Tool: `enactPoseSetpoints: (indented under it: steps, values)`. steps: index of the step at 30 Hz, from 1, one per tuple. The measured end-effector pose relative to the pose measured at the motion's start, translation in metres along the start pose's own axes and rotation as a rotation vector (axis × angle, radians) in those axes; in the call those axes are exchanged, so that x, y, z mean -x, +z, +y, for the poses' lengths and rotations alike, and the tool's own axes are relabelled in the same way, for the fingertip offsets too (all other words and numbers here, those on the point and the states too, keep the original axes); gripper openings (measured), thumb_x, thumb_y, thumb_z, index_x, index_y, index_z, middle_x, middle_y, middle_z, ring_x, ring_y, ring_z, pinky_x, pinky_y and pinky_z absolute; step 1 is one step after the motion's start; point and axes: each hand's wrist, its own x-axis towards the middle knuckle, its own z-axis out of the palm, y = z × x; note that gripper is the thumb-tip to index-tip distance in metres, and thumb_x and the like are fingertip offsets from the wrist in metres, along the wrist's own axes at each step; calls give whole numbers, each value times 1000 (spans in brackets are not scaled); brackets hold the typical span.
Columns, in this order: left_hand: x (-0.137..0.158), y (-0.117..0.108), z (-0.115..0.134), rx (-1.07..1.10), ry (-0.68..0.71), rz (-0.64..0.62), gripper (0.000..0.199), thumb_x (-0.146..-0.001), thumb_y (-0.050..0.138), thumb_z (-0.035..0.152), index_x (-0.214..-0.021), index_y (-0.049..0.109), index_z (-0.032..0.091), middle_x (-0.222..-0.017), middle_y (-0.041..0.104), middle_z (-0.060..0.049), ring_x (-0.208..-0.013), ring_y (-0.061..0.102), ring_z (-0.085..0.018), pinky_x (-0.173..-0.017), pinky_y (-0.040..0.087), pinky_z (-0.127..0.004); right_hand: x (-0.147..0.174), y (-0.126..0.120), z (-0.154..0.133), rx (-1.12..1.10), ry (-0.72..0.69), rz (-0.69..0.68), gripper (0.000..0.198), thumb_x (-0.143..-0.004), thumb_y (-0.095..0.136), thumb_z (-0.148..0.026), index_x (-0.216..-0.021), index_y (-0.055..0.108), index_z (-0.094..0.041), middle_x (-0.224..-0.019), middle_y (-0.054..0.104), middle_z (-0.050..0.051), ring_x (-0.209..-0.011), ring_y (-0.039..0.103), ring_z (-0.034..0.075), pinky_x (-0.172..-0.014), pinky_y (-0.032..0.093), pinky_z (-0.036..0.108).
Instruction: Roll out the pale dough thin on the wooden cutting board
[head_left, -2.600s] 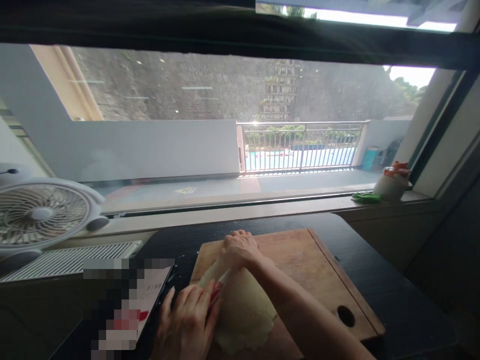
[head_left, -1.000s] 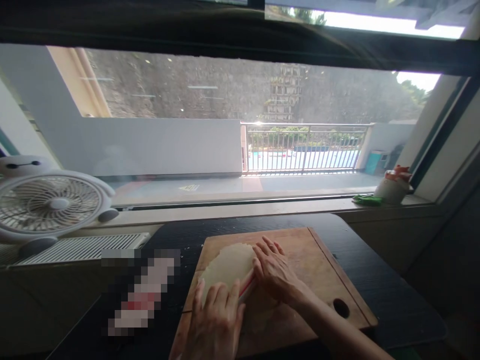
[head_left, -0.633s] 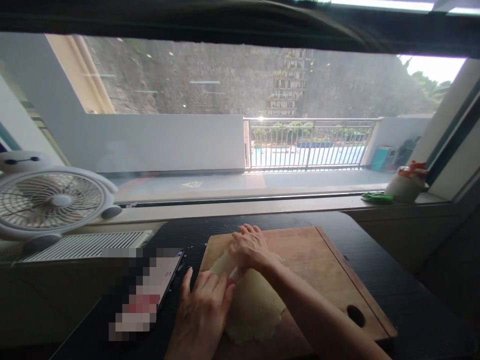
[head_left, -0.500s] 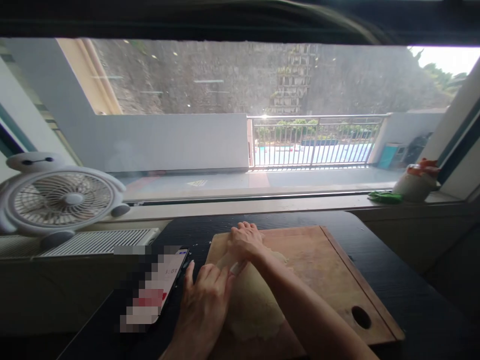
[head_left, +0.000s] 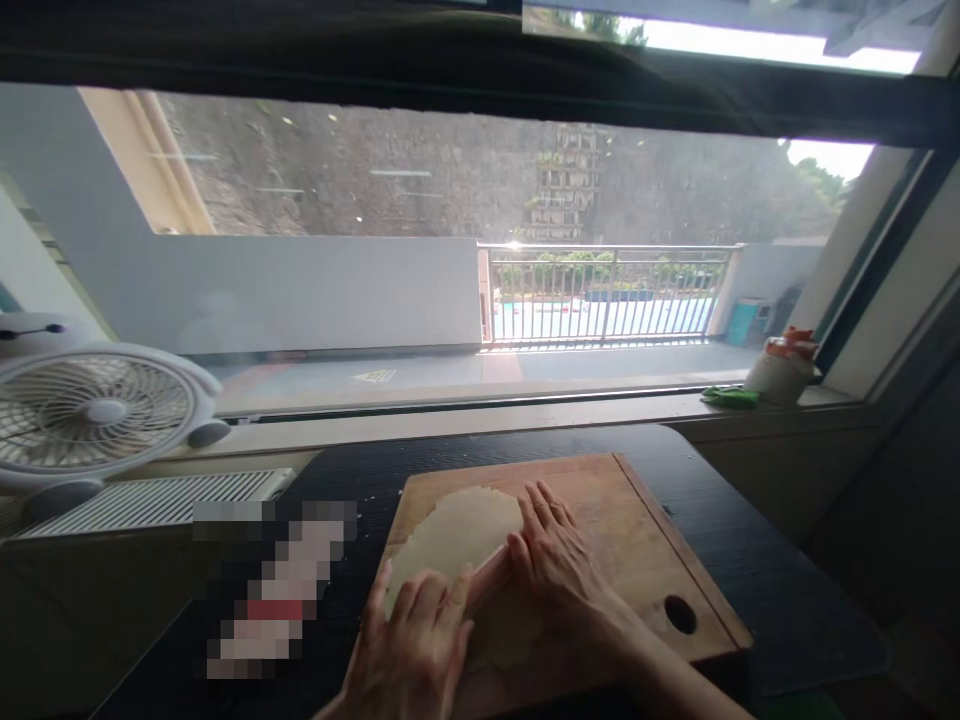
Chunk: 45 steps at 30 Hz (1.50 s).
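Note:
A sheet of pale dough (head_left: 450,530) with a ragged edge lies on the wooden cutting board (head_left: 600,500). Across it, slanting from lower left to upper right, runs a wooden rolling pin (head_left: 491,578), of which only the middle stretch shows between my hands. My left hand (head_left: 420,625) is over the near-left end of the pin, its fingers bent forward and the thumb towards the middle. On the far-right end rests my right hand (head_left: 553,550), palm down with fingers close together. Both hands cover the pin's ends, and my left hand hides part of the dough.
The board lies on a dark table (head_left: 750,560) and has a round hole near its right side. A blurred-out phone shape (head_left: 277,590) is at the left. Beyond are a white fan (head_left: 105,410), a green cloth (head_left: 731,397) and a pale pot (head_left: 780,372) on the sill.
My right hand has moved right and nearer to me, with the rolling pin turning and shifting with it. My left hand is slightly lower. More of the dough's far part shows. The view has shifted.

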Motion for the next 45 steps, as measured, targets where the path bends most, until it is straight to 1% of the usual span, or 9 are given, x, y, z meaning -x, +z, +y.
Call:
enactPoseSetpoints:
  steps: [3, 7, 14, 18, 22, 29, 34, 39, 45]
  values:
    - [-6, -1, -15, 29, 16, -37, 40, -86, 46, 27, -126, 48, 28, -100, 61, -1, -100, 51, -18, -106, 15, -50, -12, 2, -5, 13, 26, -2, 48, -93, 27, -38, -128, 46, -11, -138, 39, 13, -133, 21, 23, -108, 17, 37]
    - [-24, 2, -36, 86, -64, -113, 35, -88, 43, 36, -120, 53, 27, -98, 62, -2, -102, 50, -19, -105, 15, -52, -61, 11, -17, 20, 10, -86, 39, -92, 29, -34, -105, 61, -18, -126, 51, 10, -126, 33, 23, -105, 19, 39]
    - [-60, 5, -51, 154, -220, -213, 34, -88, 38, 44, -114, 58, 32, -94, 61, -1, -99, 51, -19, -103, 20, -50, -133, 41, -22, 2, 0, -218, 33, -86, 39, -38, -94, 65, -19, -103, 61, 10, -104, 49, 21, -90, 32, 36]
    - [-61, 3, -41, 147, -259, -201, 33, -88, 40, 42, -113, 59, 33, -89, 61, -1, -94, 52, -19, -101, 24, -48, -122, 35, -21, -8, 14, -204, 34, -88, 36, -36, -92, 65, -18, -101, 61, 11, -103, 49, 21, -88, 34, 35]
    - [-42, 5, -26, 62, -243, -102, 32, -85, 47, 38, -114, 60, 30, -88, 59, -2, -91, 53, -20, -101, 26, -47, -77, 15, -20, 2, 9, -142, 36, -90, 32, -32, -88, 65, -18, -104, 61, 10, -112, 44, 22, -96, 29, 35]
    - [-12, 3, -9, 38, -161, -20, 36, -85, 49, 36, -120, 54, 34, -85, 59, 0, -86, 54, -18, -102, 26, -46, -14, -3, -14, -61, -27, 24, 41, -93, 31, -35, -127, 46, -19, -126, 50, 6, -126, 32, 19, -107, 18, 34]
    - [-34, -1, -28, 103, -172, -106, 28, -88, 42, 40, -104, 63, 33, -85, 61, 0, -90, 53, -18, -99, 27, -44, -43, 6, -20, -35, -9, -8, 36, -92, 30, -34, -111, 57, -19, -127, 49, 8, -125, 33, 21, -106, 18, 36]
    - [-70, 11, -66, 60, -271, -230, 38, -91, 31, 35, -78, 67, 28, -78, 59, -2, -81, 52, -17, -85, 34, -36, -98, 25, -23, -16, 38, -142, 35, -89, 33, -36, -95, 63, -20, -111, 58, 9, -111, 45, 22, -92, 33, 36]
    - [-93, 36, -100, 40, -465, -325, 37, -88, 34, 39, -90, 68, 24, -89, 62, -7, -88, 54, -19, -80, 35, -33, -135, 41, -19, -26, 76, -197, 35, -86, 36, -38, -95, 64, -18, -102, 60, 10, -99, 52, 22, -83, 38, 35]
